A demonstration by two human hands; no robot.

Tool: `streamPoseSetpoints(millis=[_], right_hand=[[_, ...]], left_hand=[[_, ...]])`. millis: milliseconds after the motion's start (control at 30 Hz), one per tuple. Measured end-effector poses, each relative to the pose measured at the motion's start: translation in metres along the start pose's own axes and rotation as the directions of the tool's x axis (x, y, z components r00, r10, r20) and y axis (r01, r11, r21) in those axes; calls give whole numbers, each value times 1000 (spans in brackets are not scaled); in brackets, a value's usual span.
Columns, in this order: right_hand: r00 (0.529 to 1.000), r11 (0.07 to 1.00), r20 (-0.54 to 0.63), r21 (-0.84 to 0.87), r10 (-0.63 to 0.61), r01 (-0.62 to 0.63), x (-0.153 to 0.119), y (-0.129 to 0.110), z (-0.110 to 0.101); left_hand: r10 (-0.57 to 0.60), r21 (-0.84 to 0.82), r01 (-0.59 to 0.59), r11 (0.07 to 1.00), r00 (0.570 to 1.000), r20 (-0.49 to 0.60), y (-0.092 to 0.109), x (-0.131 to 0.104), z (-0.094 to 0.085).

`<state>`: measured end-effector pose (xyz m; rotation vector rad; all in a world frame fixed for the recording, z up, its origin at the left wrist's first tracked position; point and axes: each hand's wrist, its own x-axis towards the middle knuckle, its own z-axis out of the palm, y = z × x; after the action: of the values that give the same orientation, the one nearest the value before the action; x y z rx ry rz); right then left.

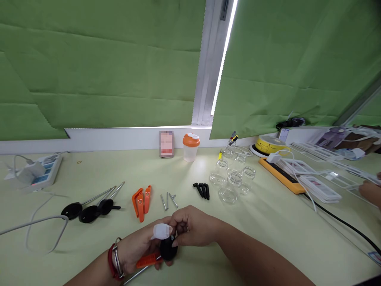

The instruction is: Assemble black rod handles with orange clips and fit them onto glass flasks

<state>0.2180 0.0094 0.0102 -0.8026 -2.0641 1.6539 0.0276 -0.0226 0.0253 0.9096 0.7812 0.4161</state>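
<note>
My left hand, with a red band and bracelets at the wrist, is wrapped round a round black part near the bottom middle. Joined to or lying against that part are an orange handle and a metal rod pointing down-left. A translucent white piece sits above the black part, by the left thumb. My right hand pinches at the top of the black part, where a small metal bit shows; what its fingertips grip is too small to name.
Black discs with rods, orange handles, metal pins and black pieces lie ahead. Behind stand an orange-lidded cup and clear jars. Right are a power strip and another person's hand.
</note>
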Motion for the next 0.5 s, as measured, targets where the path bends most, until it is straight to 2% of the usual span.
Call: streamPoseSetpoints(millis=[333, 500], right_hand=[[1000, 997, 14, 75, -5, 4, 0, -2, 1], [999, 998, -5, 48, -32, 33, 0, -2, 1]], left_hand=[[-2, -7, 2, 1000, 1000, 18, 3, -1, 2], [-16, 1, 16, 1000, 1000, -6, 4, -1, 3]])
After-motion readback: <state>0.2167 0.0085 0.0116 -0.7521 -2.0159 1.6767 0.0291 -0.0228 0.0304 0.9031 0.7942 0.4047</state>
